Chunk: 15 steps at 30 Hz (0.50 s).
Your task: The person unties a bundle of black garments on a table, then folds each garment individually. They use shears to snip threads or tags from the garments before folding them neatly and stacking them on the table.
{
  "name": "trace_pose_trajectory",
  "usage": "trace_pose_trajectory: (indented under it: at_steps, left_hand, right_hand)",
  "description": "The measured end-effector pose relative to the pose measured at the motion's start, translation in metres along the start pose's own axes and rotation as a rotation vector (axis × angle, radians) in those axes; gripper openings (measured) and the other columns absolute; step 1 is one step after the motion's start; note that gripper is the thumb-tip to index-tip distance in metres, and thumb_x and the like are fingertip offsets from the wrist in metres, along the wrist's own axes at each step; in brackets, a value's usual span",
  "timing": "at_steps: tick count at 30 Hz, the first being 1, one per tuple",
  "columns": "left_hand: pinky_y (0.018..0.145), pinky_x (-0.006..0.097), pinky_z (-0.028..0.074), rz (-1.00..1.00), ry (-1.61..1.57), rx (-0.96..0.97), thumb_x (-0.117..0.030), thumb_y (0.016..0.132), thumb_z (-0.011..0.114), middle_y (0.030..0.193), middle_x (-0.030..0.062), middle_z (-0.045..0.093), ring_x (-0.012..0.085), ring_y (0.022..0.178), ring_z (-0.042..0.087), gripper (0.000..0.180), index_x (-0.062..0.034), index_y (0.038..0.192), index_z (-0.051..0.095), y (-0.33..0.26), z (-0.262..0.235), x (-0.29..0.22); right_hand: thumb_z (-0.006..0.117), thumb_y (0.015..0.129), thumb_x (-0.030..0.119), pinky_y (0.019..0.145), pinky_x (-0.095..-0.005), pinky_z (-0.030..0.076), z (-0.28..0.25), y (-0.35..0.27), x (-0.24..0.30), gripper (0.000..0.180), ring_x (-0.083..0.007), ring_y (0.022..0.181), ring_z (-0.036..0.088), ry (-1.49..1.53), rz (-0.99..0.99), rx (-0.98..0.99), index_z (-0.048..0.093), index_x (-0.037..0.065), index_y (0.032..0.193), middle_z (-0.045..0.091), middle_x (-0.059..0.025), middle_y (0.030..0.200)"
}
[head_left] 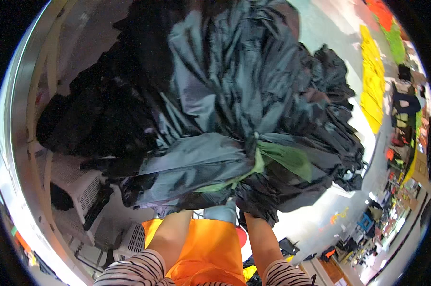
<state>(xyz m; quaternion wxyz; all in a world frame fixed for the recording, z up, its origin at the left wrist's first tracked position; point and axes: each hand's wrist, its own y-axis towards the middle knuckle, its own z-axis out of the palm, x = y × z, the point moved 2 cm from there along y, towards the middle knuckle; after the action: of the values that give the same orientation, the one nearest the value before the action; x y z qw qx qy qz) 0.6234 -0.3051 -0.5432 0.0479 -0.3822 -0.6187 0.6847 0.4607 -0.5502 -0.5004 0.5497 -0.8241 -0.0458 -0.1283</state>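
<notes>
A big bundle of black plastic bags (225, 95) fills the middle of the view, raised close in front of me. A green strip (282, 159) is tied round its gathered neck. My left hand (181, 215) reaches up under the bundle's lower left fold, and only the wrist shows. My right hand (255, 220) goes into the crumpled plastic just below the green tie, its fingers buried in the black film. Both forearms rise from the lower edge in striped sleeves, over an orange garment (210, 252).
White slatted plastic crates (82, 188) stand at the lower left beside a pale curved frame (34, 95). Yellow and green goods (373, 81) lie on the pale floor at the upper right. Crowded shop shelves (392, 205) run along the right edge.
</notes>
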Motion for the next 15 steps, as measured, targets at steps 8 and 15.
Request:
trace_pose_trajectory:
  at_steps: [8,15]
  left_hand:
    - [0.081,0.04,0.045,-0.276,0.0,0.249,-0.032,0.092,0.046,0.103,0.0163,0.063,0.0253,0.09,0.061,0.039,-0.0005,0.114,0.055,-0.056,0.002,0.101]
    - [0.068,0.025,0.048,-0.07,-0.506,0.223,-0.034,0.091,0.054,0.086,0.008,0.065,0.0132,0.075,0.061,0.035,-0.0003,0.101,0.06,-0.218,-0.006,-0.068]
  right_hand:
    - [0.061,0.086,0.024,0.068,-0.0292,0.047,-0.028,-0.194,0.131,0.025,-0.016,0.069,0.06,-0.257,-0.584,0.323,0.061,0.002,0.097,0.063,-0.0064,0.081]
    - [0.054,0.08,0.027,0.085,-0.041,0.047,0.027,-0.158,0.319,0.032,-0.031,0.099,0.06,-1.444,-0.797,0.448,0.064,0.007,0.103,0.062,-0.0176,0.107]
